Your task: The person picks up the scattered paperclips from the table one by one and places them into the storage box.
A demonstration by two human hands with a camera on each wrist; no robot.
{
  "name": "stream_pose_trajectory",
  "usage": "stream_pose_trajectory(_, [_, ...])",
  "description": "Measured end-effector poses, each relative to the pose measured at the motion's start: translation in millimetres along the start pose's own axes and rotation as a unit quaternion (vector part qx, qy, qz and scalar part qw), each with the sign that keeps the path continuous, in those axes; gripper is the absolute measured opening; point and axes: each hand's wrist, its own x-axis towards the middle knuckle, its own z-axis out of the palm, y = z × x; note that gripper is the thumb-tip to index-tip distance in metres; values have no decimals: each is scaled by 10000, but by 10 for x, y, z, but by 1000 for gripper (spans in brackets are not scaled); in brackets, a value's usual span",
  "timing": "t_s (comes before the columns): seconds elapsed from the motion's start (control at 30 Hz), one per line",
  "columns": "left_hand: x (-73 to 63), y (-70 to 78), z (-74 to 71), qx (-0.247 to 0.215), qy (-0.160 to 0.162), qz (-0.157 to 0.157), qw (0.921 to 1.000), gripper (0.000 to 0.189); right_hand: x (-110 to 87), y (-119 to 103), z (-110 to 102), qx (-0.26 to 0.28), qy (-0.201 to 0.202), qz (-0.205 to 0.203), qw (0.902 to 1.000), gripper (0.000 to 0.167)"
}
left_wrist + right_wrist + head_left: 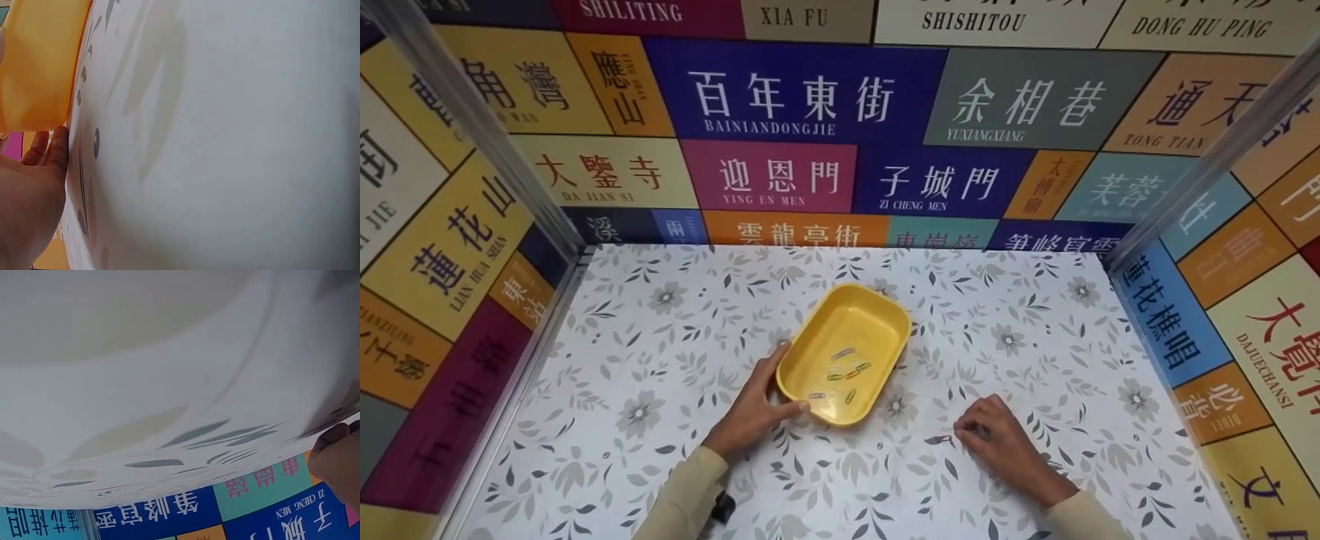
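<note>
A yellow plastic tray point(789, 352) stands on the table in the head view, with several small coloured paper clips point(852, 374) lying loose on its floor. My left hand point(754, 412) grips the tray's near left corner, thumb at the rim and fingers along the outer side. In the left wrist view, that hand's fingers point(56, 149) touch the tray's lower edge at the tabletop. Right of the tray, my right hand point(997, 442) has its fingers curled and pinches a small reddish paper clip point(946, 439) close to the table. The right wrist view shows only part of this hand, not the clip.
The table point(697, 330) has a white covering printed with grey leaves and flowers, which resemble small objects in places. Panels with coloured place-name signs point(795, 90) enclose the back and both sides. Clear strips point(1207, 142) run along the corners.
</note>
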Motion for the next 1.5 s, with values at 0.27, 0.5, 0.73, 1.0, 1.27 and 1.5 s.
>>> stream_pose_trajectory(0.27, [-8,-18,-6,-114,-5,66,9999,110,43,-40,12,89,39,7,10000,29])
stream_pose_trajectory(0.5, [-9,9,2,-13,9,14,10000,111,86,-115,-14,435,29,398,9983,27])
stream_pose_trajectory(0.73, [-9,29,13,-87,42,-79,9999,110,137,-170,10,364,-98,471,9982,27])
stream_pose_trajectory(1.0, [-12,17,8,49,68,-81,9999,111,248,-231,62,303,-56,239,9992,27])
stream_pose_trajectory(1.27, [-8,14,15,-40,56,-18,10000,110,350,-298,133,191,-170,5,9997,28])
stream_pose_trajectory(1.5, [-18,20,20,72,94,-131,9998,110,396,-331,176,37,-313,-141,9994,26])
